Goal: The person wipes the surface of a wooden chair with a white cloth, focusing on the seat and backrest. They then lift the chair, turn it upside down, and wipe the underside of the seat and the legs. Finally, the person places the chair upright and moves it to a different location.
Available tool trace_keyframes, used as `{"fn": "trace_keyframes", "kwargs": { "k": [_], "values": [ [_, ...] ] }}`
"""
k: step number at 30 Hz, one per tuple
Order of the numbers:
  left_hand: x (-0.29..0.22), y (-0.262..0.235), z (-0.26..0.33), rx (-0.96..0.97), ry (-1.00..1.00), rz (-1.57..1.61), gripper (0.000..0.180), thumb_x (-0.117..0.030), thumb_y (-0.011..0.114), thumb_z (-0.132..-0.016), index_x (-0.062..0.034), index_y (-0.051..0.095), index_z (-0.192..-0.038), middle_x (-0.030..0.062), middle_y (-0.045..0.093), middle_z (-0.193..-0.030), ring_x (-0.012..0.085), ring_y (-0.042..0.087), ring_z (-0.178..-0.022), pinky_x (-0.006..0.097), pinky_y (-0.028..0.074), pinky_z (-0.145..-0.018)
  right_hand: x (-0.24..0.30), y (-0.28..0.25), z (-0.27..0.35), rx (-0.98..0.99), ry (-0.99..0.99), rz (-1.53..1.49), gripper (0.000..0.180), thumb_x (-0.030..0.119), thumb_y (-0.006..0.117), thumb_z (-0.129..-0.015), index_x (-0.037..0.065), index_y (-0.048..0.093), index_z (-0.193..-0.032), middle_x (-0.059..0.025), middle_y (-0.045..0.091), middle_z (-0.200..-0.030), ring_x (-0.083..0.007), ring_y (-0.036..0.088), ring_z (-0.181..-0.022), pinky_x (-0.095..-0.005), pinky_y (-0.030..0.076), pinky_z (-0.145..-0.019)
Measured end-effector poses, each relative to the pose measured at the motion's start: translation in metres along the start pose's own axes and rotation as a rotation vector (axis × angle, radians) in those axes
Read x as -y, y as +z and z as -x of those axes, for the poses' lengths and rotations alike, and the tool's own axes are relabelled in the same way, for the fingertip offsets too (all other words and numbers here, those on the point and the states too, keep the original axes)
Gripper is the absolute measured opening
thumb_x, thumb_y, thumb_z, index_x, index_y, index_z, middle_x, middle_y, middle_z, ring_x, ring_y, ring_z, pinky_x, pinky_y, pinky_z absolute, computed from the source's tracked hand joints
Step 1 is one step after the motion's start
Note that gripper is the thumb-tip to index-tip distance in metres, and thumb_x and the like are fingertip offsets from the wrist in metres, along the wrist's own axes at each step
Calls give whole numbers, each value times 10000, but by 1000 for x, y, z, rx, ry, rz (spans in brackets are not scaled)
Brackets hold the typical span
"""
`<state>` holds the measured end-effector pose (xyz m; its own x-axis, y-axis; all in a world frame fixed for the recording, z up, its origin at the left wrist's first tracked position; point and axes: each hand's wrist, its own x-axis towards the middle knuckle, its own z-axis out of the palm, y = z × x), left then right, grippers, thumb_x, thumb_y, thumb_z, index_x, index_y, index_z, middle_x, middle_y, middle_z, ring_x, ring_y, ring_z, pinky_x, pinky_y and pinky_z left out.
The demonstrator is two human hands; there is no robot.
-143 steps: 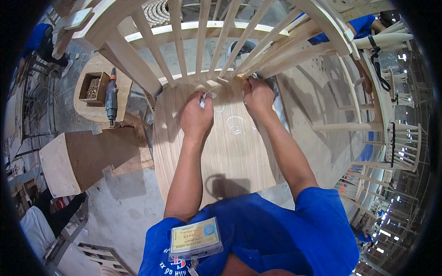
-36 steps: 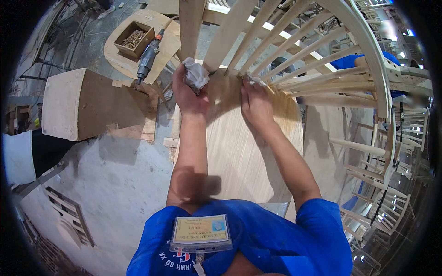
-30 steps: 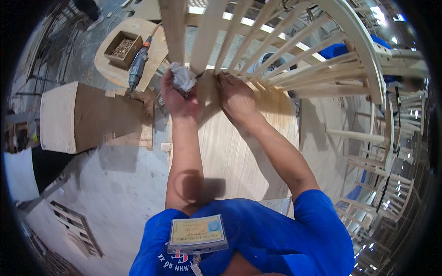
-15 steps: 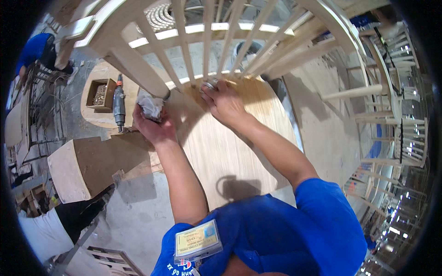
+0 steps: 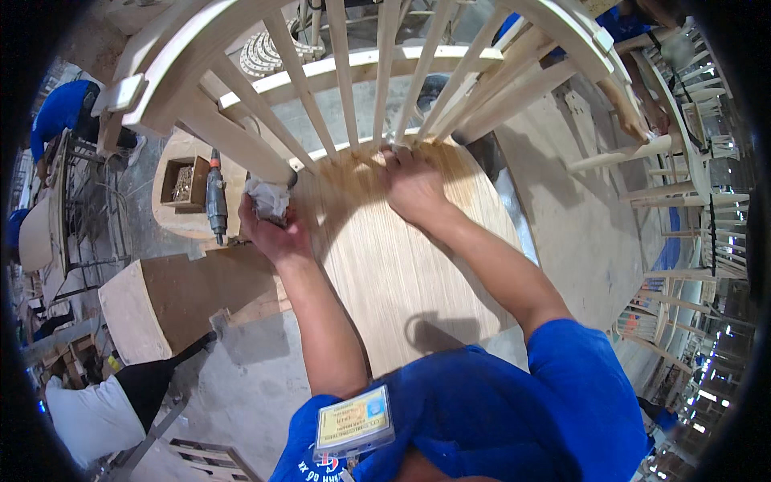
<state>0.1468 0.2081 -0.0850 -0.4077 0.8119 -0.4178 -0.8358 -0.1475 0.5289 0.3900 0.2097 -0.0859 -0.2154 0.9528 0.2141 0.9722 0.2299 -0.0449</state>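
A wooden chair stands before me, its pale seat (image 5: 385, 265) below my arms and its row of thin back slats (image 5: 341, 72) rising at the far side. My left hand (image 5: 277, 237) is closed around a crumpled whitish wad (image 5: 269, 197), which looks like cloth or thin plastic, beside the left back post (image 5: 233, 136). At the rear edge of the seat, my right hand (image 5: 414, 189) has its fingers bent at the foot of the slats. Something small and pale shows at those fingertips, mostly hidden. Around them the wood is darker and yellowish.
On a round board (image 5: 165, 213) to the left lie a power tool (image 5: 216, 197) and a box of small fasteners (image 5: 184, 183). Nearer is a brown block (image 5: 161, 305) with pale sides. Other people work at far left and upper right. Chair frames (image 5: 675, 193) crowd the right.
My right hand has moved right along the foot of the slats. The left hand keeps its hold on the wad. The whole view has shifted slightly, and another person's arms now show at upper right.
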Motion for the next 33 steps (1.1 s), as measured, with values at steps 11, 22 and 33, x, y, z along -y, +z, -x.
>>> {"fn": "trace_keyframes", "kwargs": {
  "k": [11,22,33],
  "values": [
    [2,7,1,-60,-16,-18,308,-405,591,-955,-148,636,-1118,-22,682,-955,113,658,-764,240,430,-482,0,-5,-25,-148,-42,-486,228,210,679,-924,127,737,-1128,-166,606,-1078,-350,642,-939,-449,537,-793],
    [2,12,19,64,4,63,234,-327,602,-979,-128,644,-1094,-18,663,-950,117,649,-815,262,511,-652,-3,-5,9,-170,-5,-345,233,166,665,-886,51,713,-1083,-127,648,-1254,-350,607,-1139,-462,516,-959],
    [18,0,25,248,283,-454,213,-274,614,-989,-76,668,-1043,27,670,-935,169,656,-828,314,512,-715,17,-39,74,-206,-170,-352,203,116,619,-925,54,693,-1104,-122,673,-1069,-334,592,-984,-445,488,-868]
  ]
}}
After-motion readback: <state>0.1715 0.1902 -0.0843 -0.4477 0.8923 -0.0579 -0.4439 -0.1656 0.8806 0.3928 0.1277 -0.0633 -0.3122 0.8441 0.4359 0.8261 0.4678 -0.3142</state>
